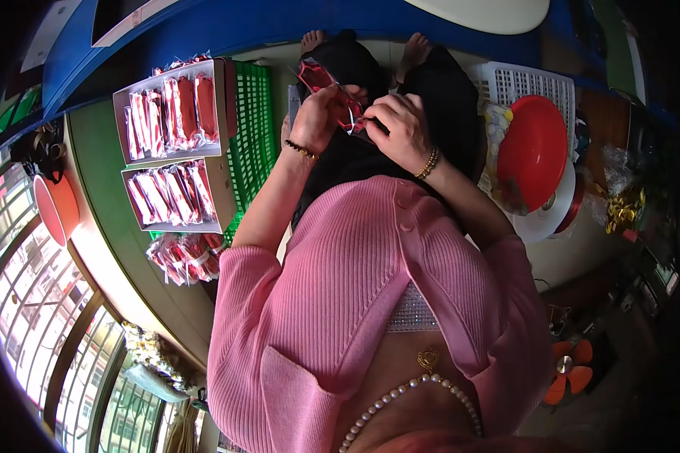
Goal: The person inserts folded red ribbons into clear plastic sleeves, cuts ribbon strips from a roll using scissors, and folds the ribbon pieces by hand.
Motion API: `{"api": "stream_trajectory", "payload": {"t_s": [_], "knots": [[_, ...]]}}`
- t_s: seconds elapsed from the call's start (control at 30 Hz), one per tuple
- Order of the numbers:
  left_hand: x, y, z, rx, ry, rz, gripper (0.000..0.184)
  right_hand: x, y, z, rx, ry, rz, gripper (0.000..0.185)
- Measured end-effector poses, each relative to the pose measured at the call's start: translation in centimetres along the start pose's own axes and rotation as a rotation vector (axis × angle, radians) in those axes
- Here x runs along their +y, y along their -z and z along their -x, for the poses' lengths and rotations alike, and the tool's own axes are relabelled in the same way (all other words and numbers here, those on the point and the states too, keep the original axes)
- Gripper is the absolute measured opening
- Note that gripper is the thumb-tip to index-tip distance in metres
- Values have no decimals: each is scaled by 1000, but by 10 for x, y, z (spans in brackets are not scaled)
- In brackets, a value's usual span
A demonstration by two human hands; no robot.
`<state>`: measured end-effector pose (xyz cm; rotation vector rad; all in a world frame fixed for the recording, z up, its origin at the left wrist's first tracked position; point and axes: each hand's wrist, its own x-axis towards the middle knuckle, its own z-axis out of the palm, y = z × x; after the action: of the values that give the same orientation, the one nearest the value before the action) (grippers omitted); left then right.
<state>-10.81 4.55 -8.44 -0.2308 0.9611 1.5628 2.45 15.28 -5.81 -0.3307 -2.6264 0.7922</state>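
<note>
Red packet in shiny clear film, held above the lap between two bare hands. Its upper end sticks out beyond the left hand, whose thumb and fingers are closed around the middle; the right hand pinches the lower end between thumb and fingertips. Beaded bracelets circle both wrists, below the sleeves of a pink ribbed cardigan. Left of the knees is a green plastic basket; along its left edge stand two open boxes, the far box and the near box, both filled with rows of wrapped red packets. More packets lie just beside the near box's near edge. Right of the knees, a red bowl tilts over the right edge of a white basket, with a patterned bag at the basket's left edge.
</note>
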Motion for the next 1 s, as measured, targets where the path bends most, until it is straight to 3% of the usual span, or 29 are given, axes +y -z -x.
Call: {"api": "stream_trajectory", "payload": {"t_s": [0.2,0.27,0.3,0.37,0.4,0.47,0.5,0.53,0.6,0.63,0.73,0.77,0.83,1.0], "knots": [[-6,2,-6,12,-26,-97,37,5,8,-3,105,-74,-172,6],[-4,-5,-1,24,-66,-227,36,0,8,-2,100,-451,-601,5],[-3,-7,3,24,-67,-227,36,2,6,1,75,-505,-667,5],[-3,-9,10,-31,-366,-568,35,4,-2,9,109,-516,-649,4],[-4,-6,8,-30,-367,-568,35,1,-2,10,144,-530,-630,4],[-10,3,0,83,-162,-68,35,-5,8,14,113,-523,-525,5],[-12,4,1,71,-305,-342,36,-9,13,16,83,-516,-419,8],[-13,4,1,68,-301,-342,36,-11,13,19,84,-520,-417,8],[-13,-1,4,88,-265,-58,37,-12,14,23,-148,-716,-611,12],[-12,-6,7,83,-265,-58,37,-12,14,21,-145,-716,-608,12],[-14,-15,17,97,-313,-212,41,-14,11,17,-148,-983,-997,17],[-14,-16,20,75,-334,-288,41,-12,10,17,-151,-982,-1001,17],[-21,-12,15,61,-399,-334,43,-5,11,20,-208,-1178,-1535,14],[-26,-19,24,63,-455,-444,44,4,-2,27,-128,-1314,-1770,9]]}}
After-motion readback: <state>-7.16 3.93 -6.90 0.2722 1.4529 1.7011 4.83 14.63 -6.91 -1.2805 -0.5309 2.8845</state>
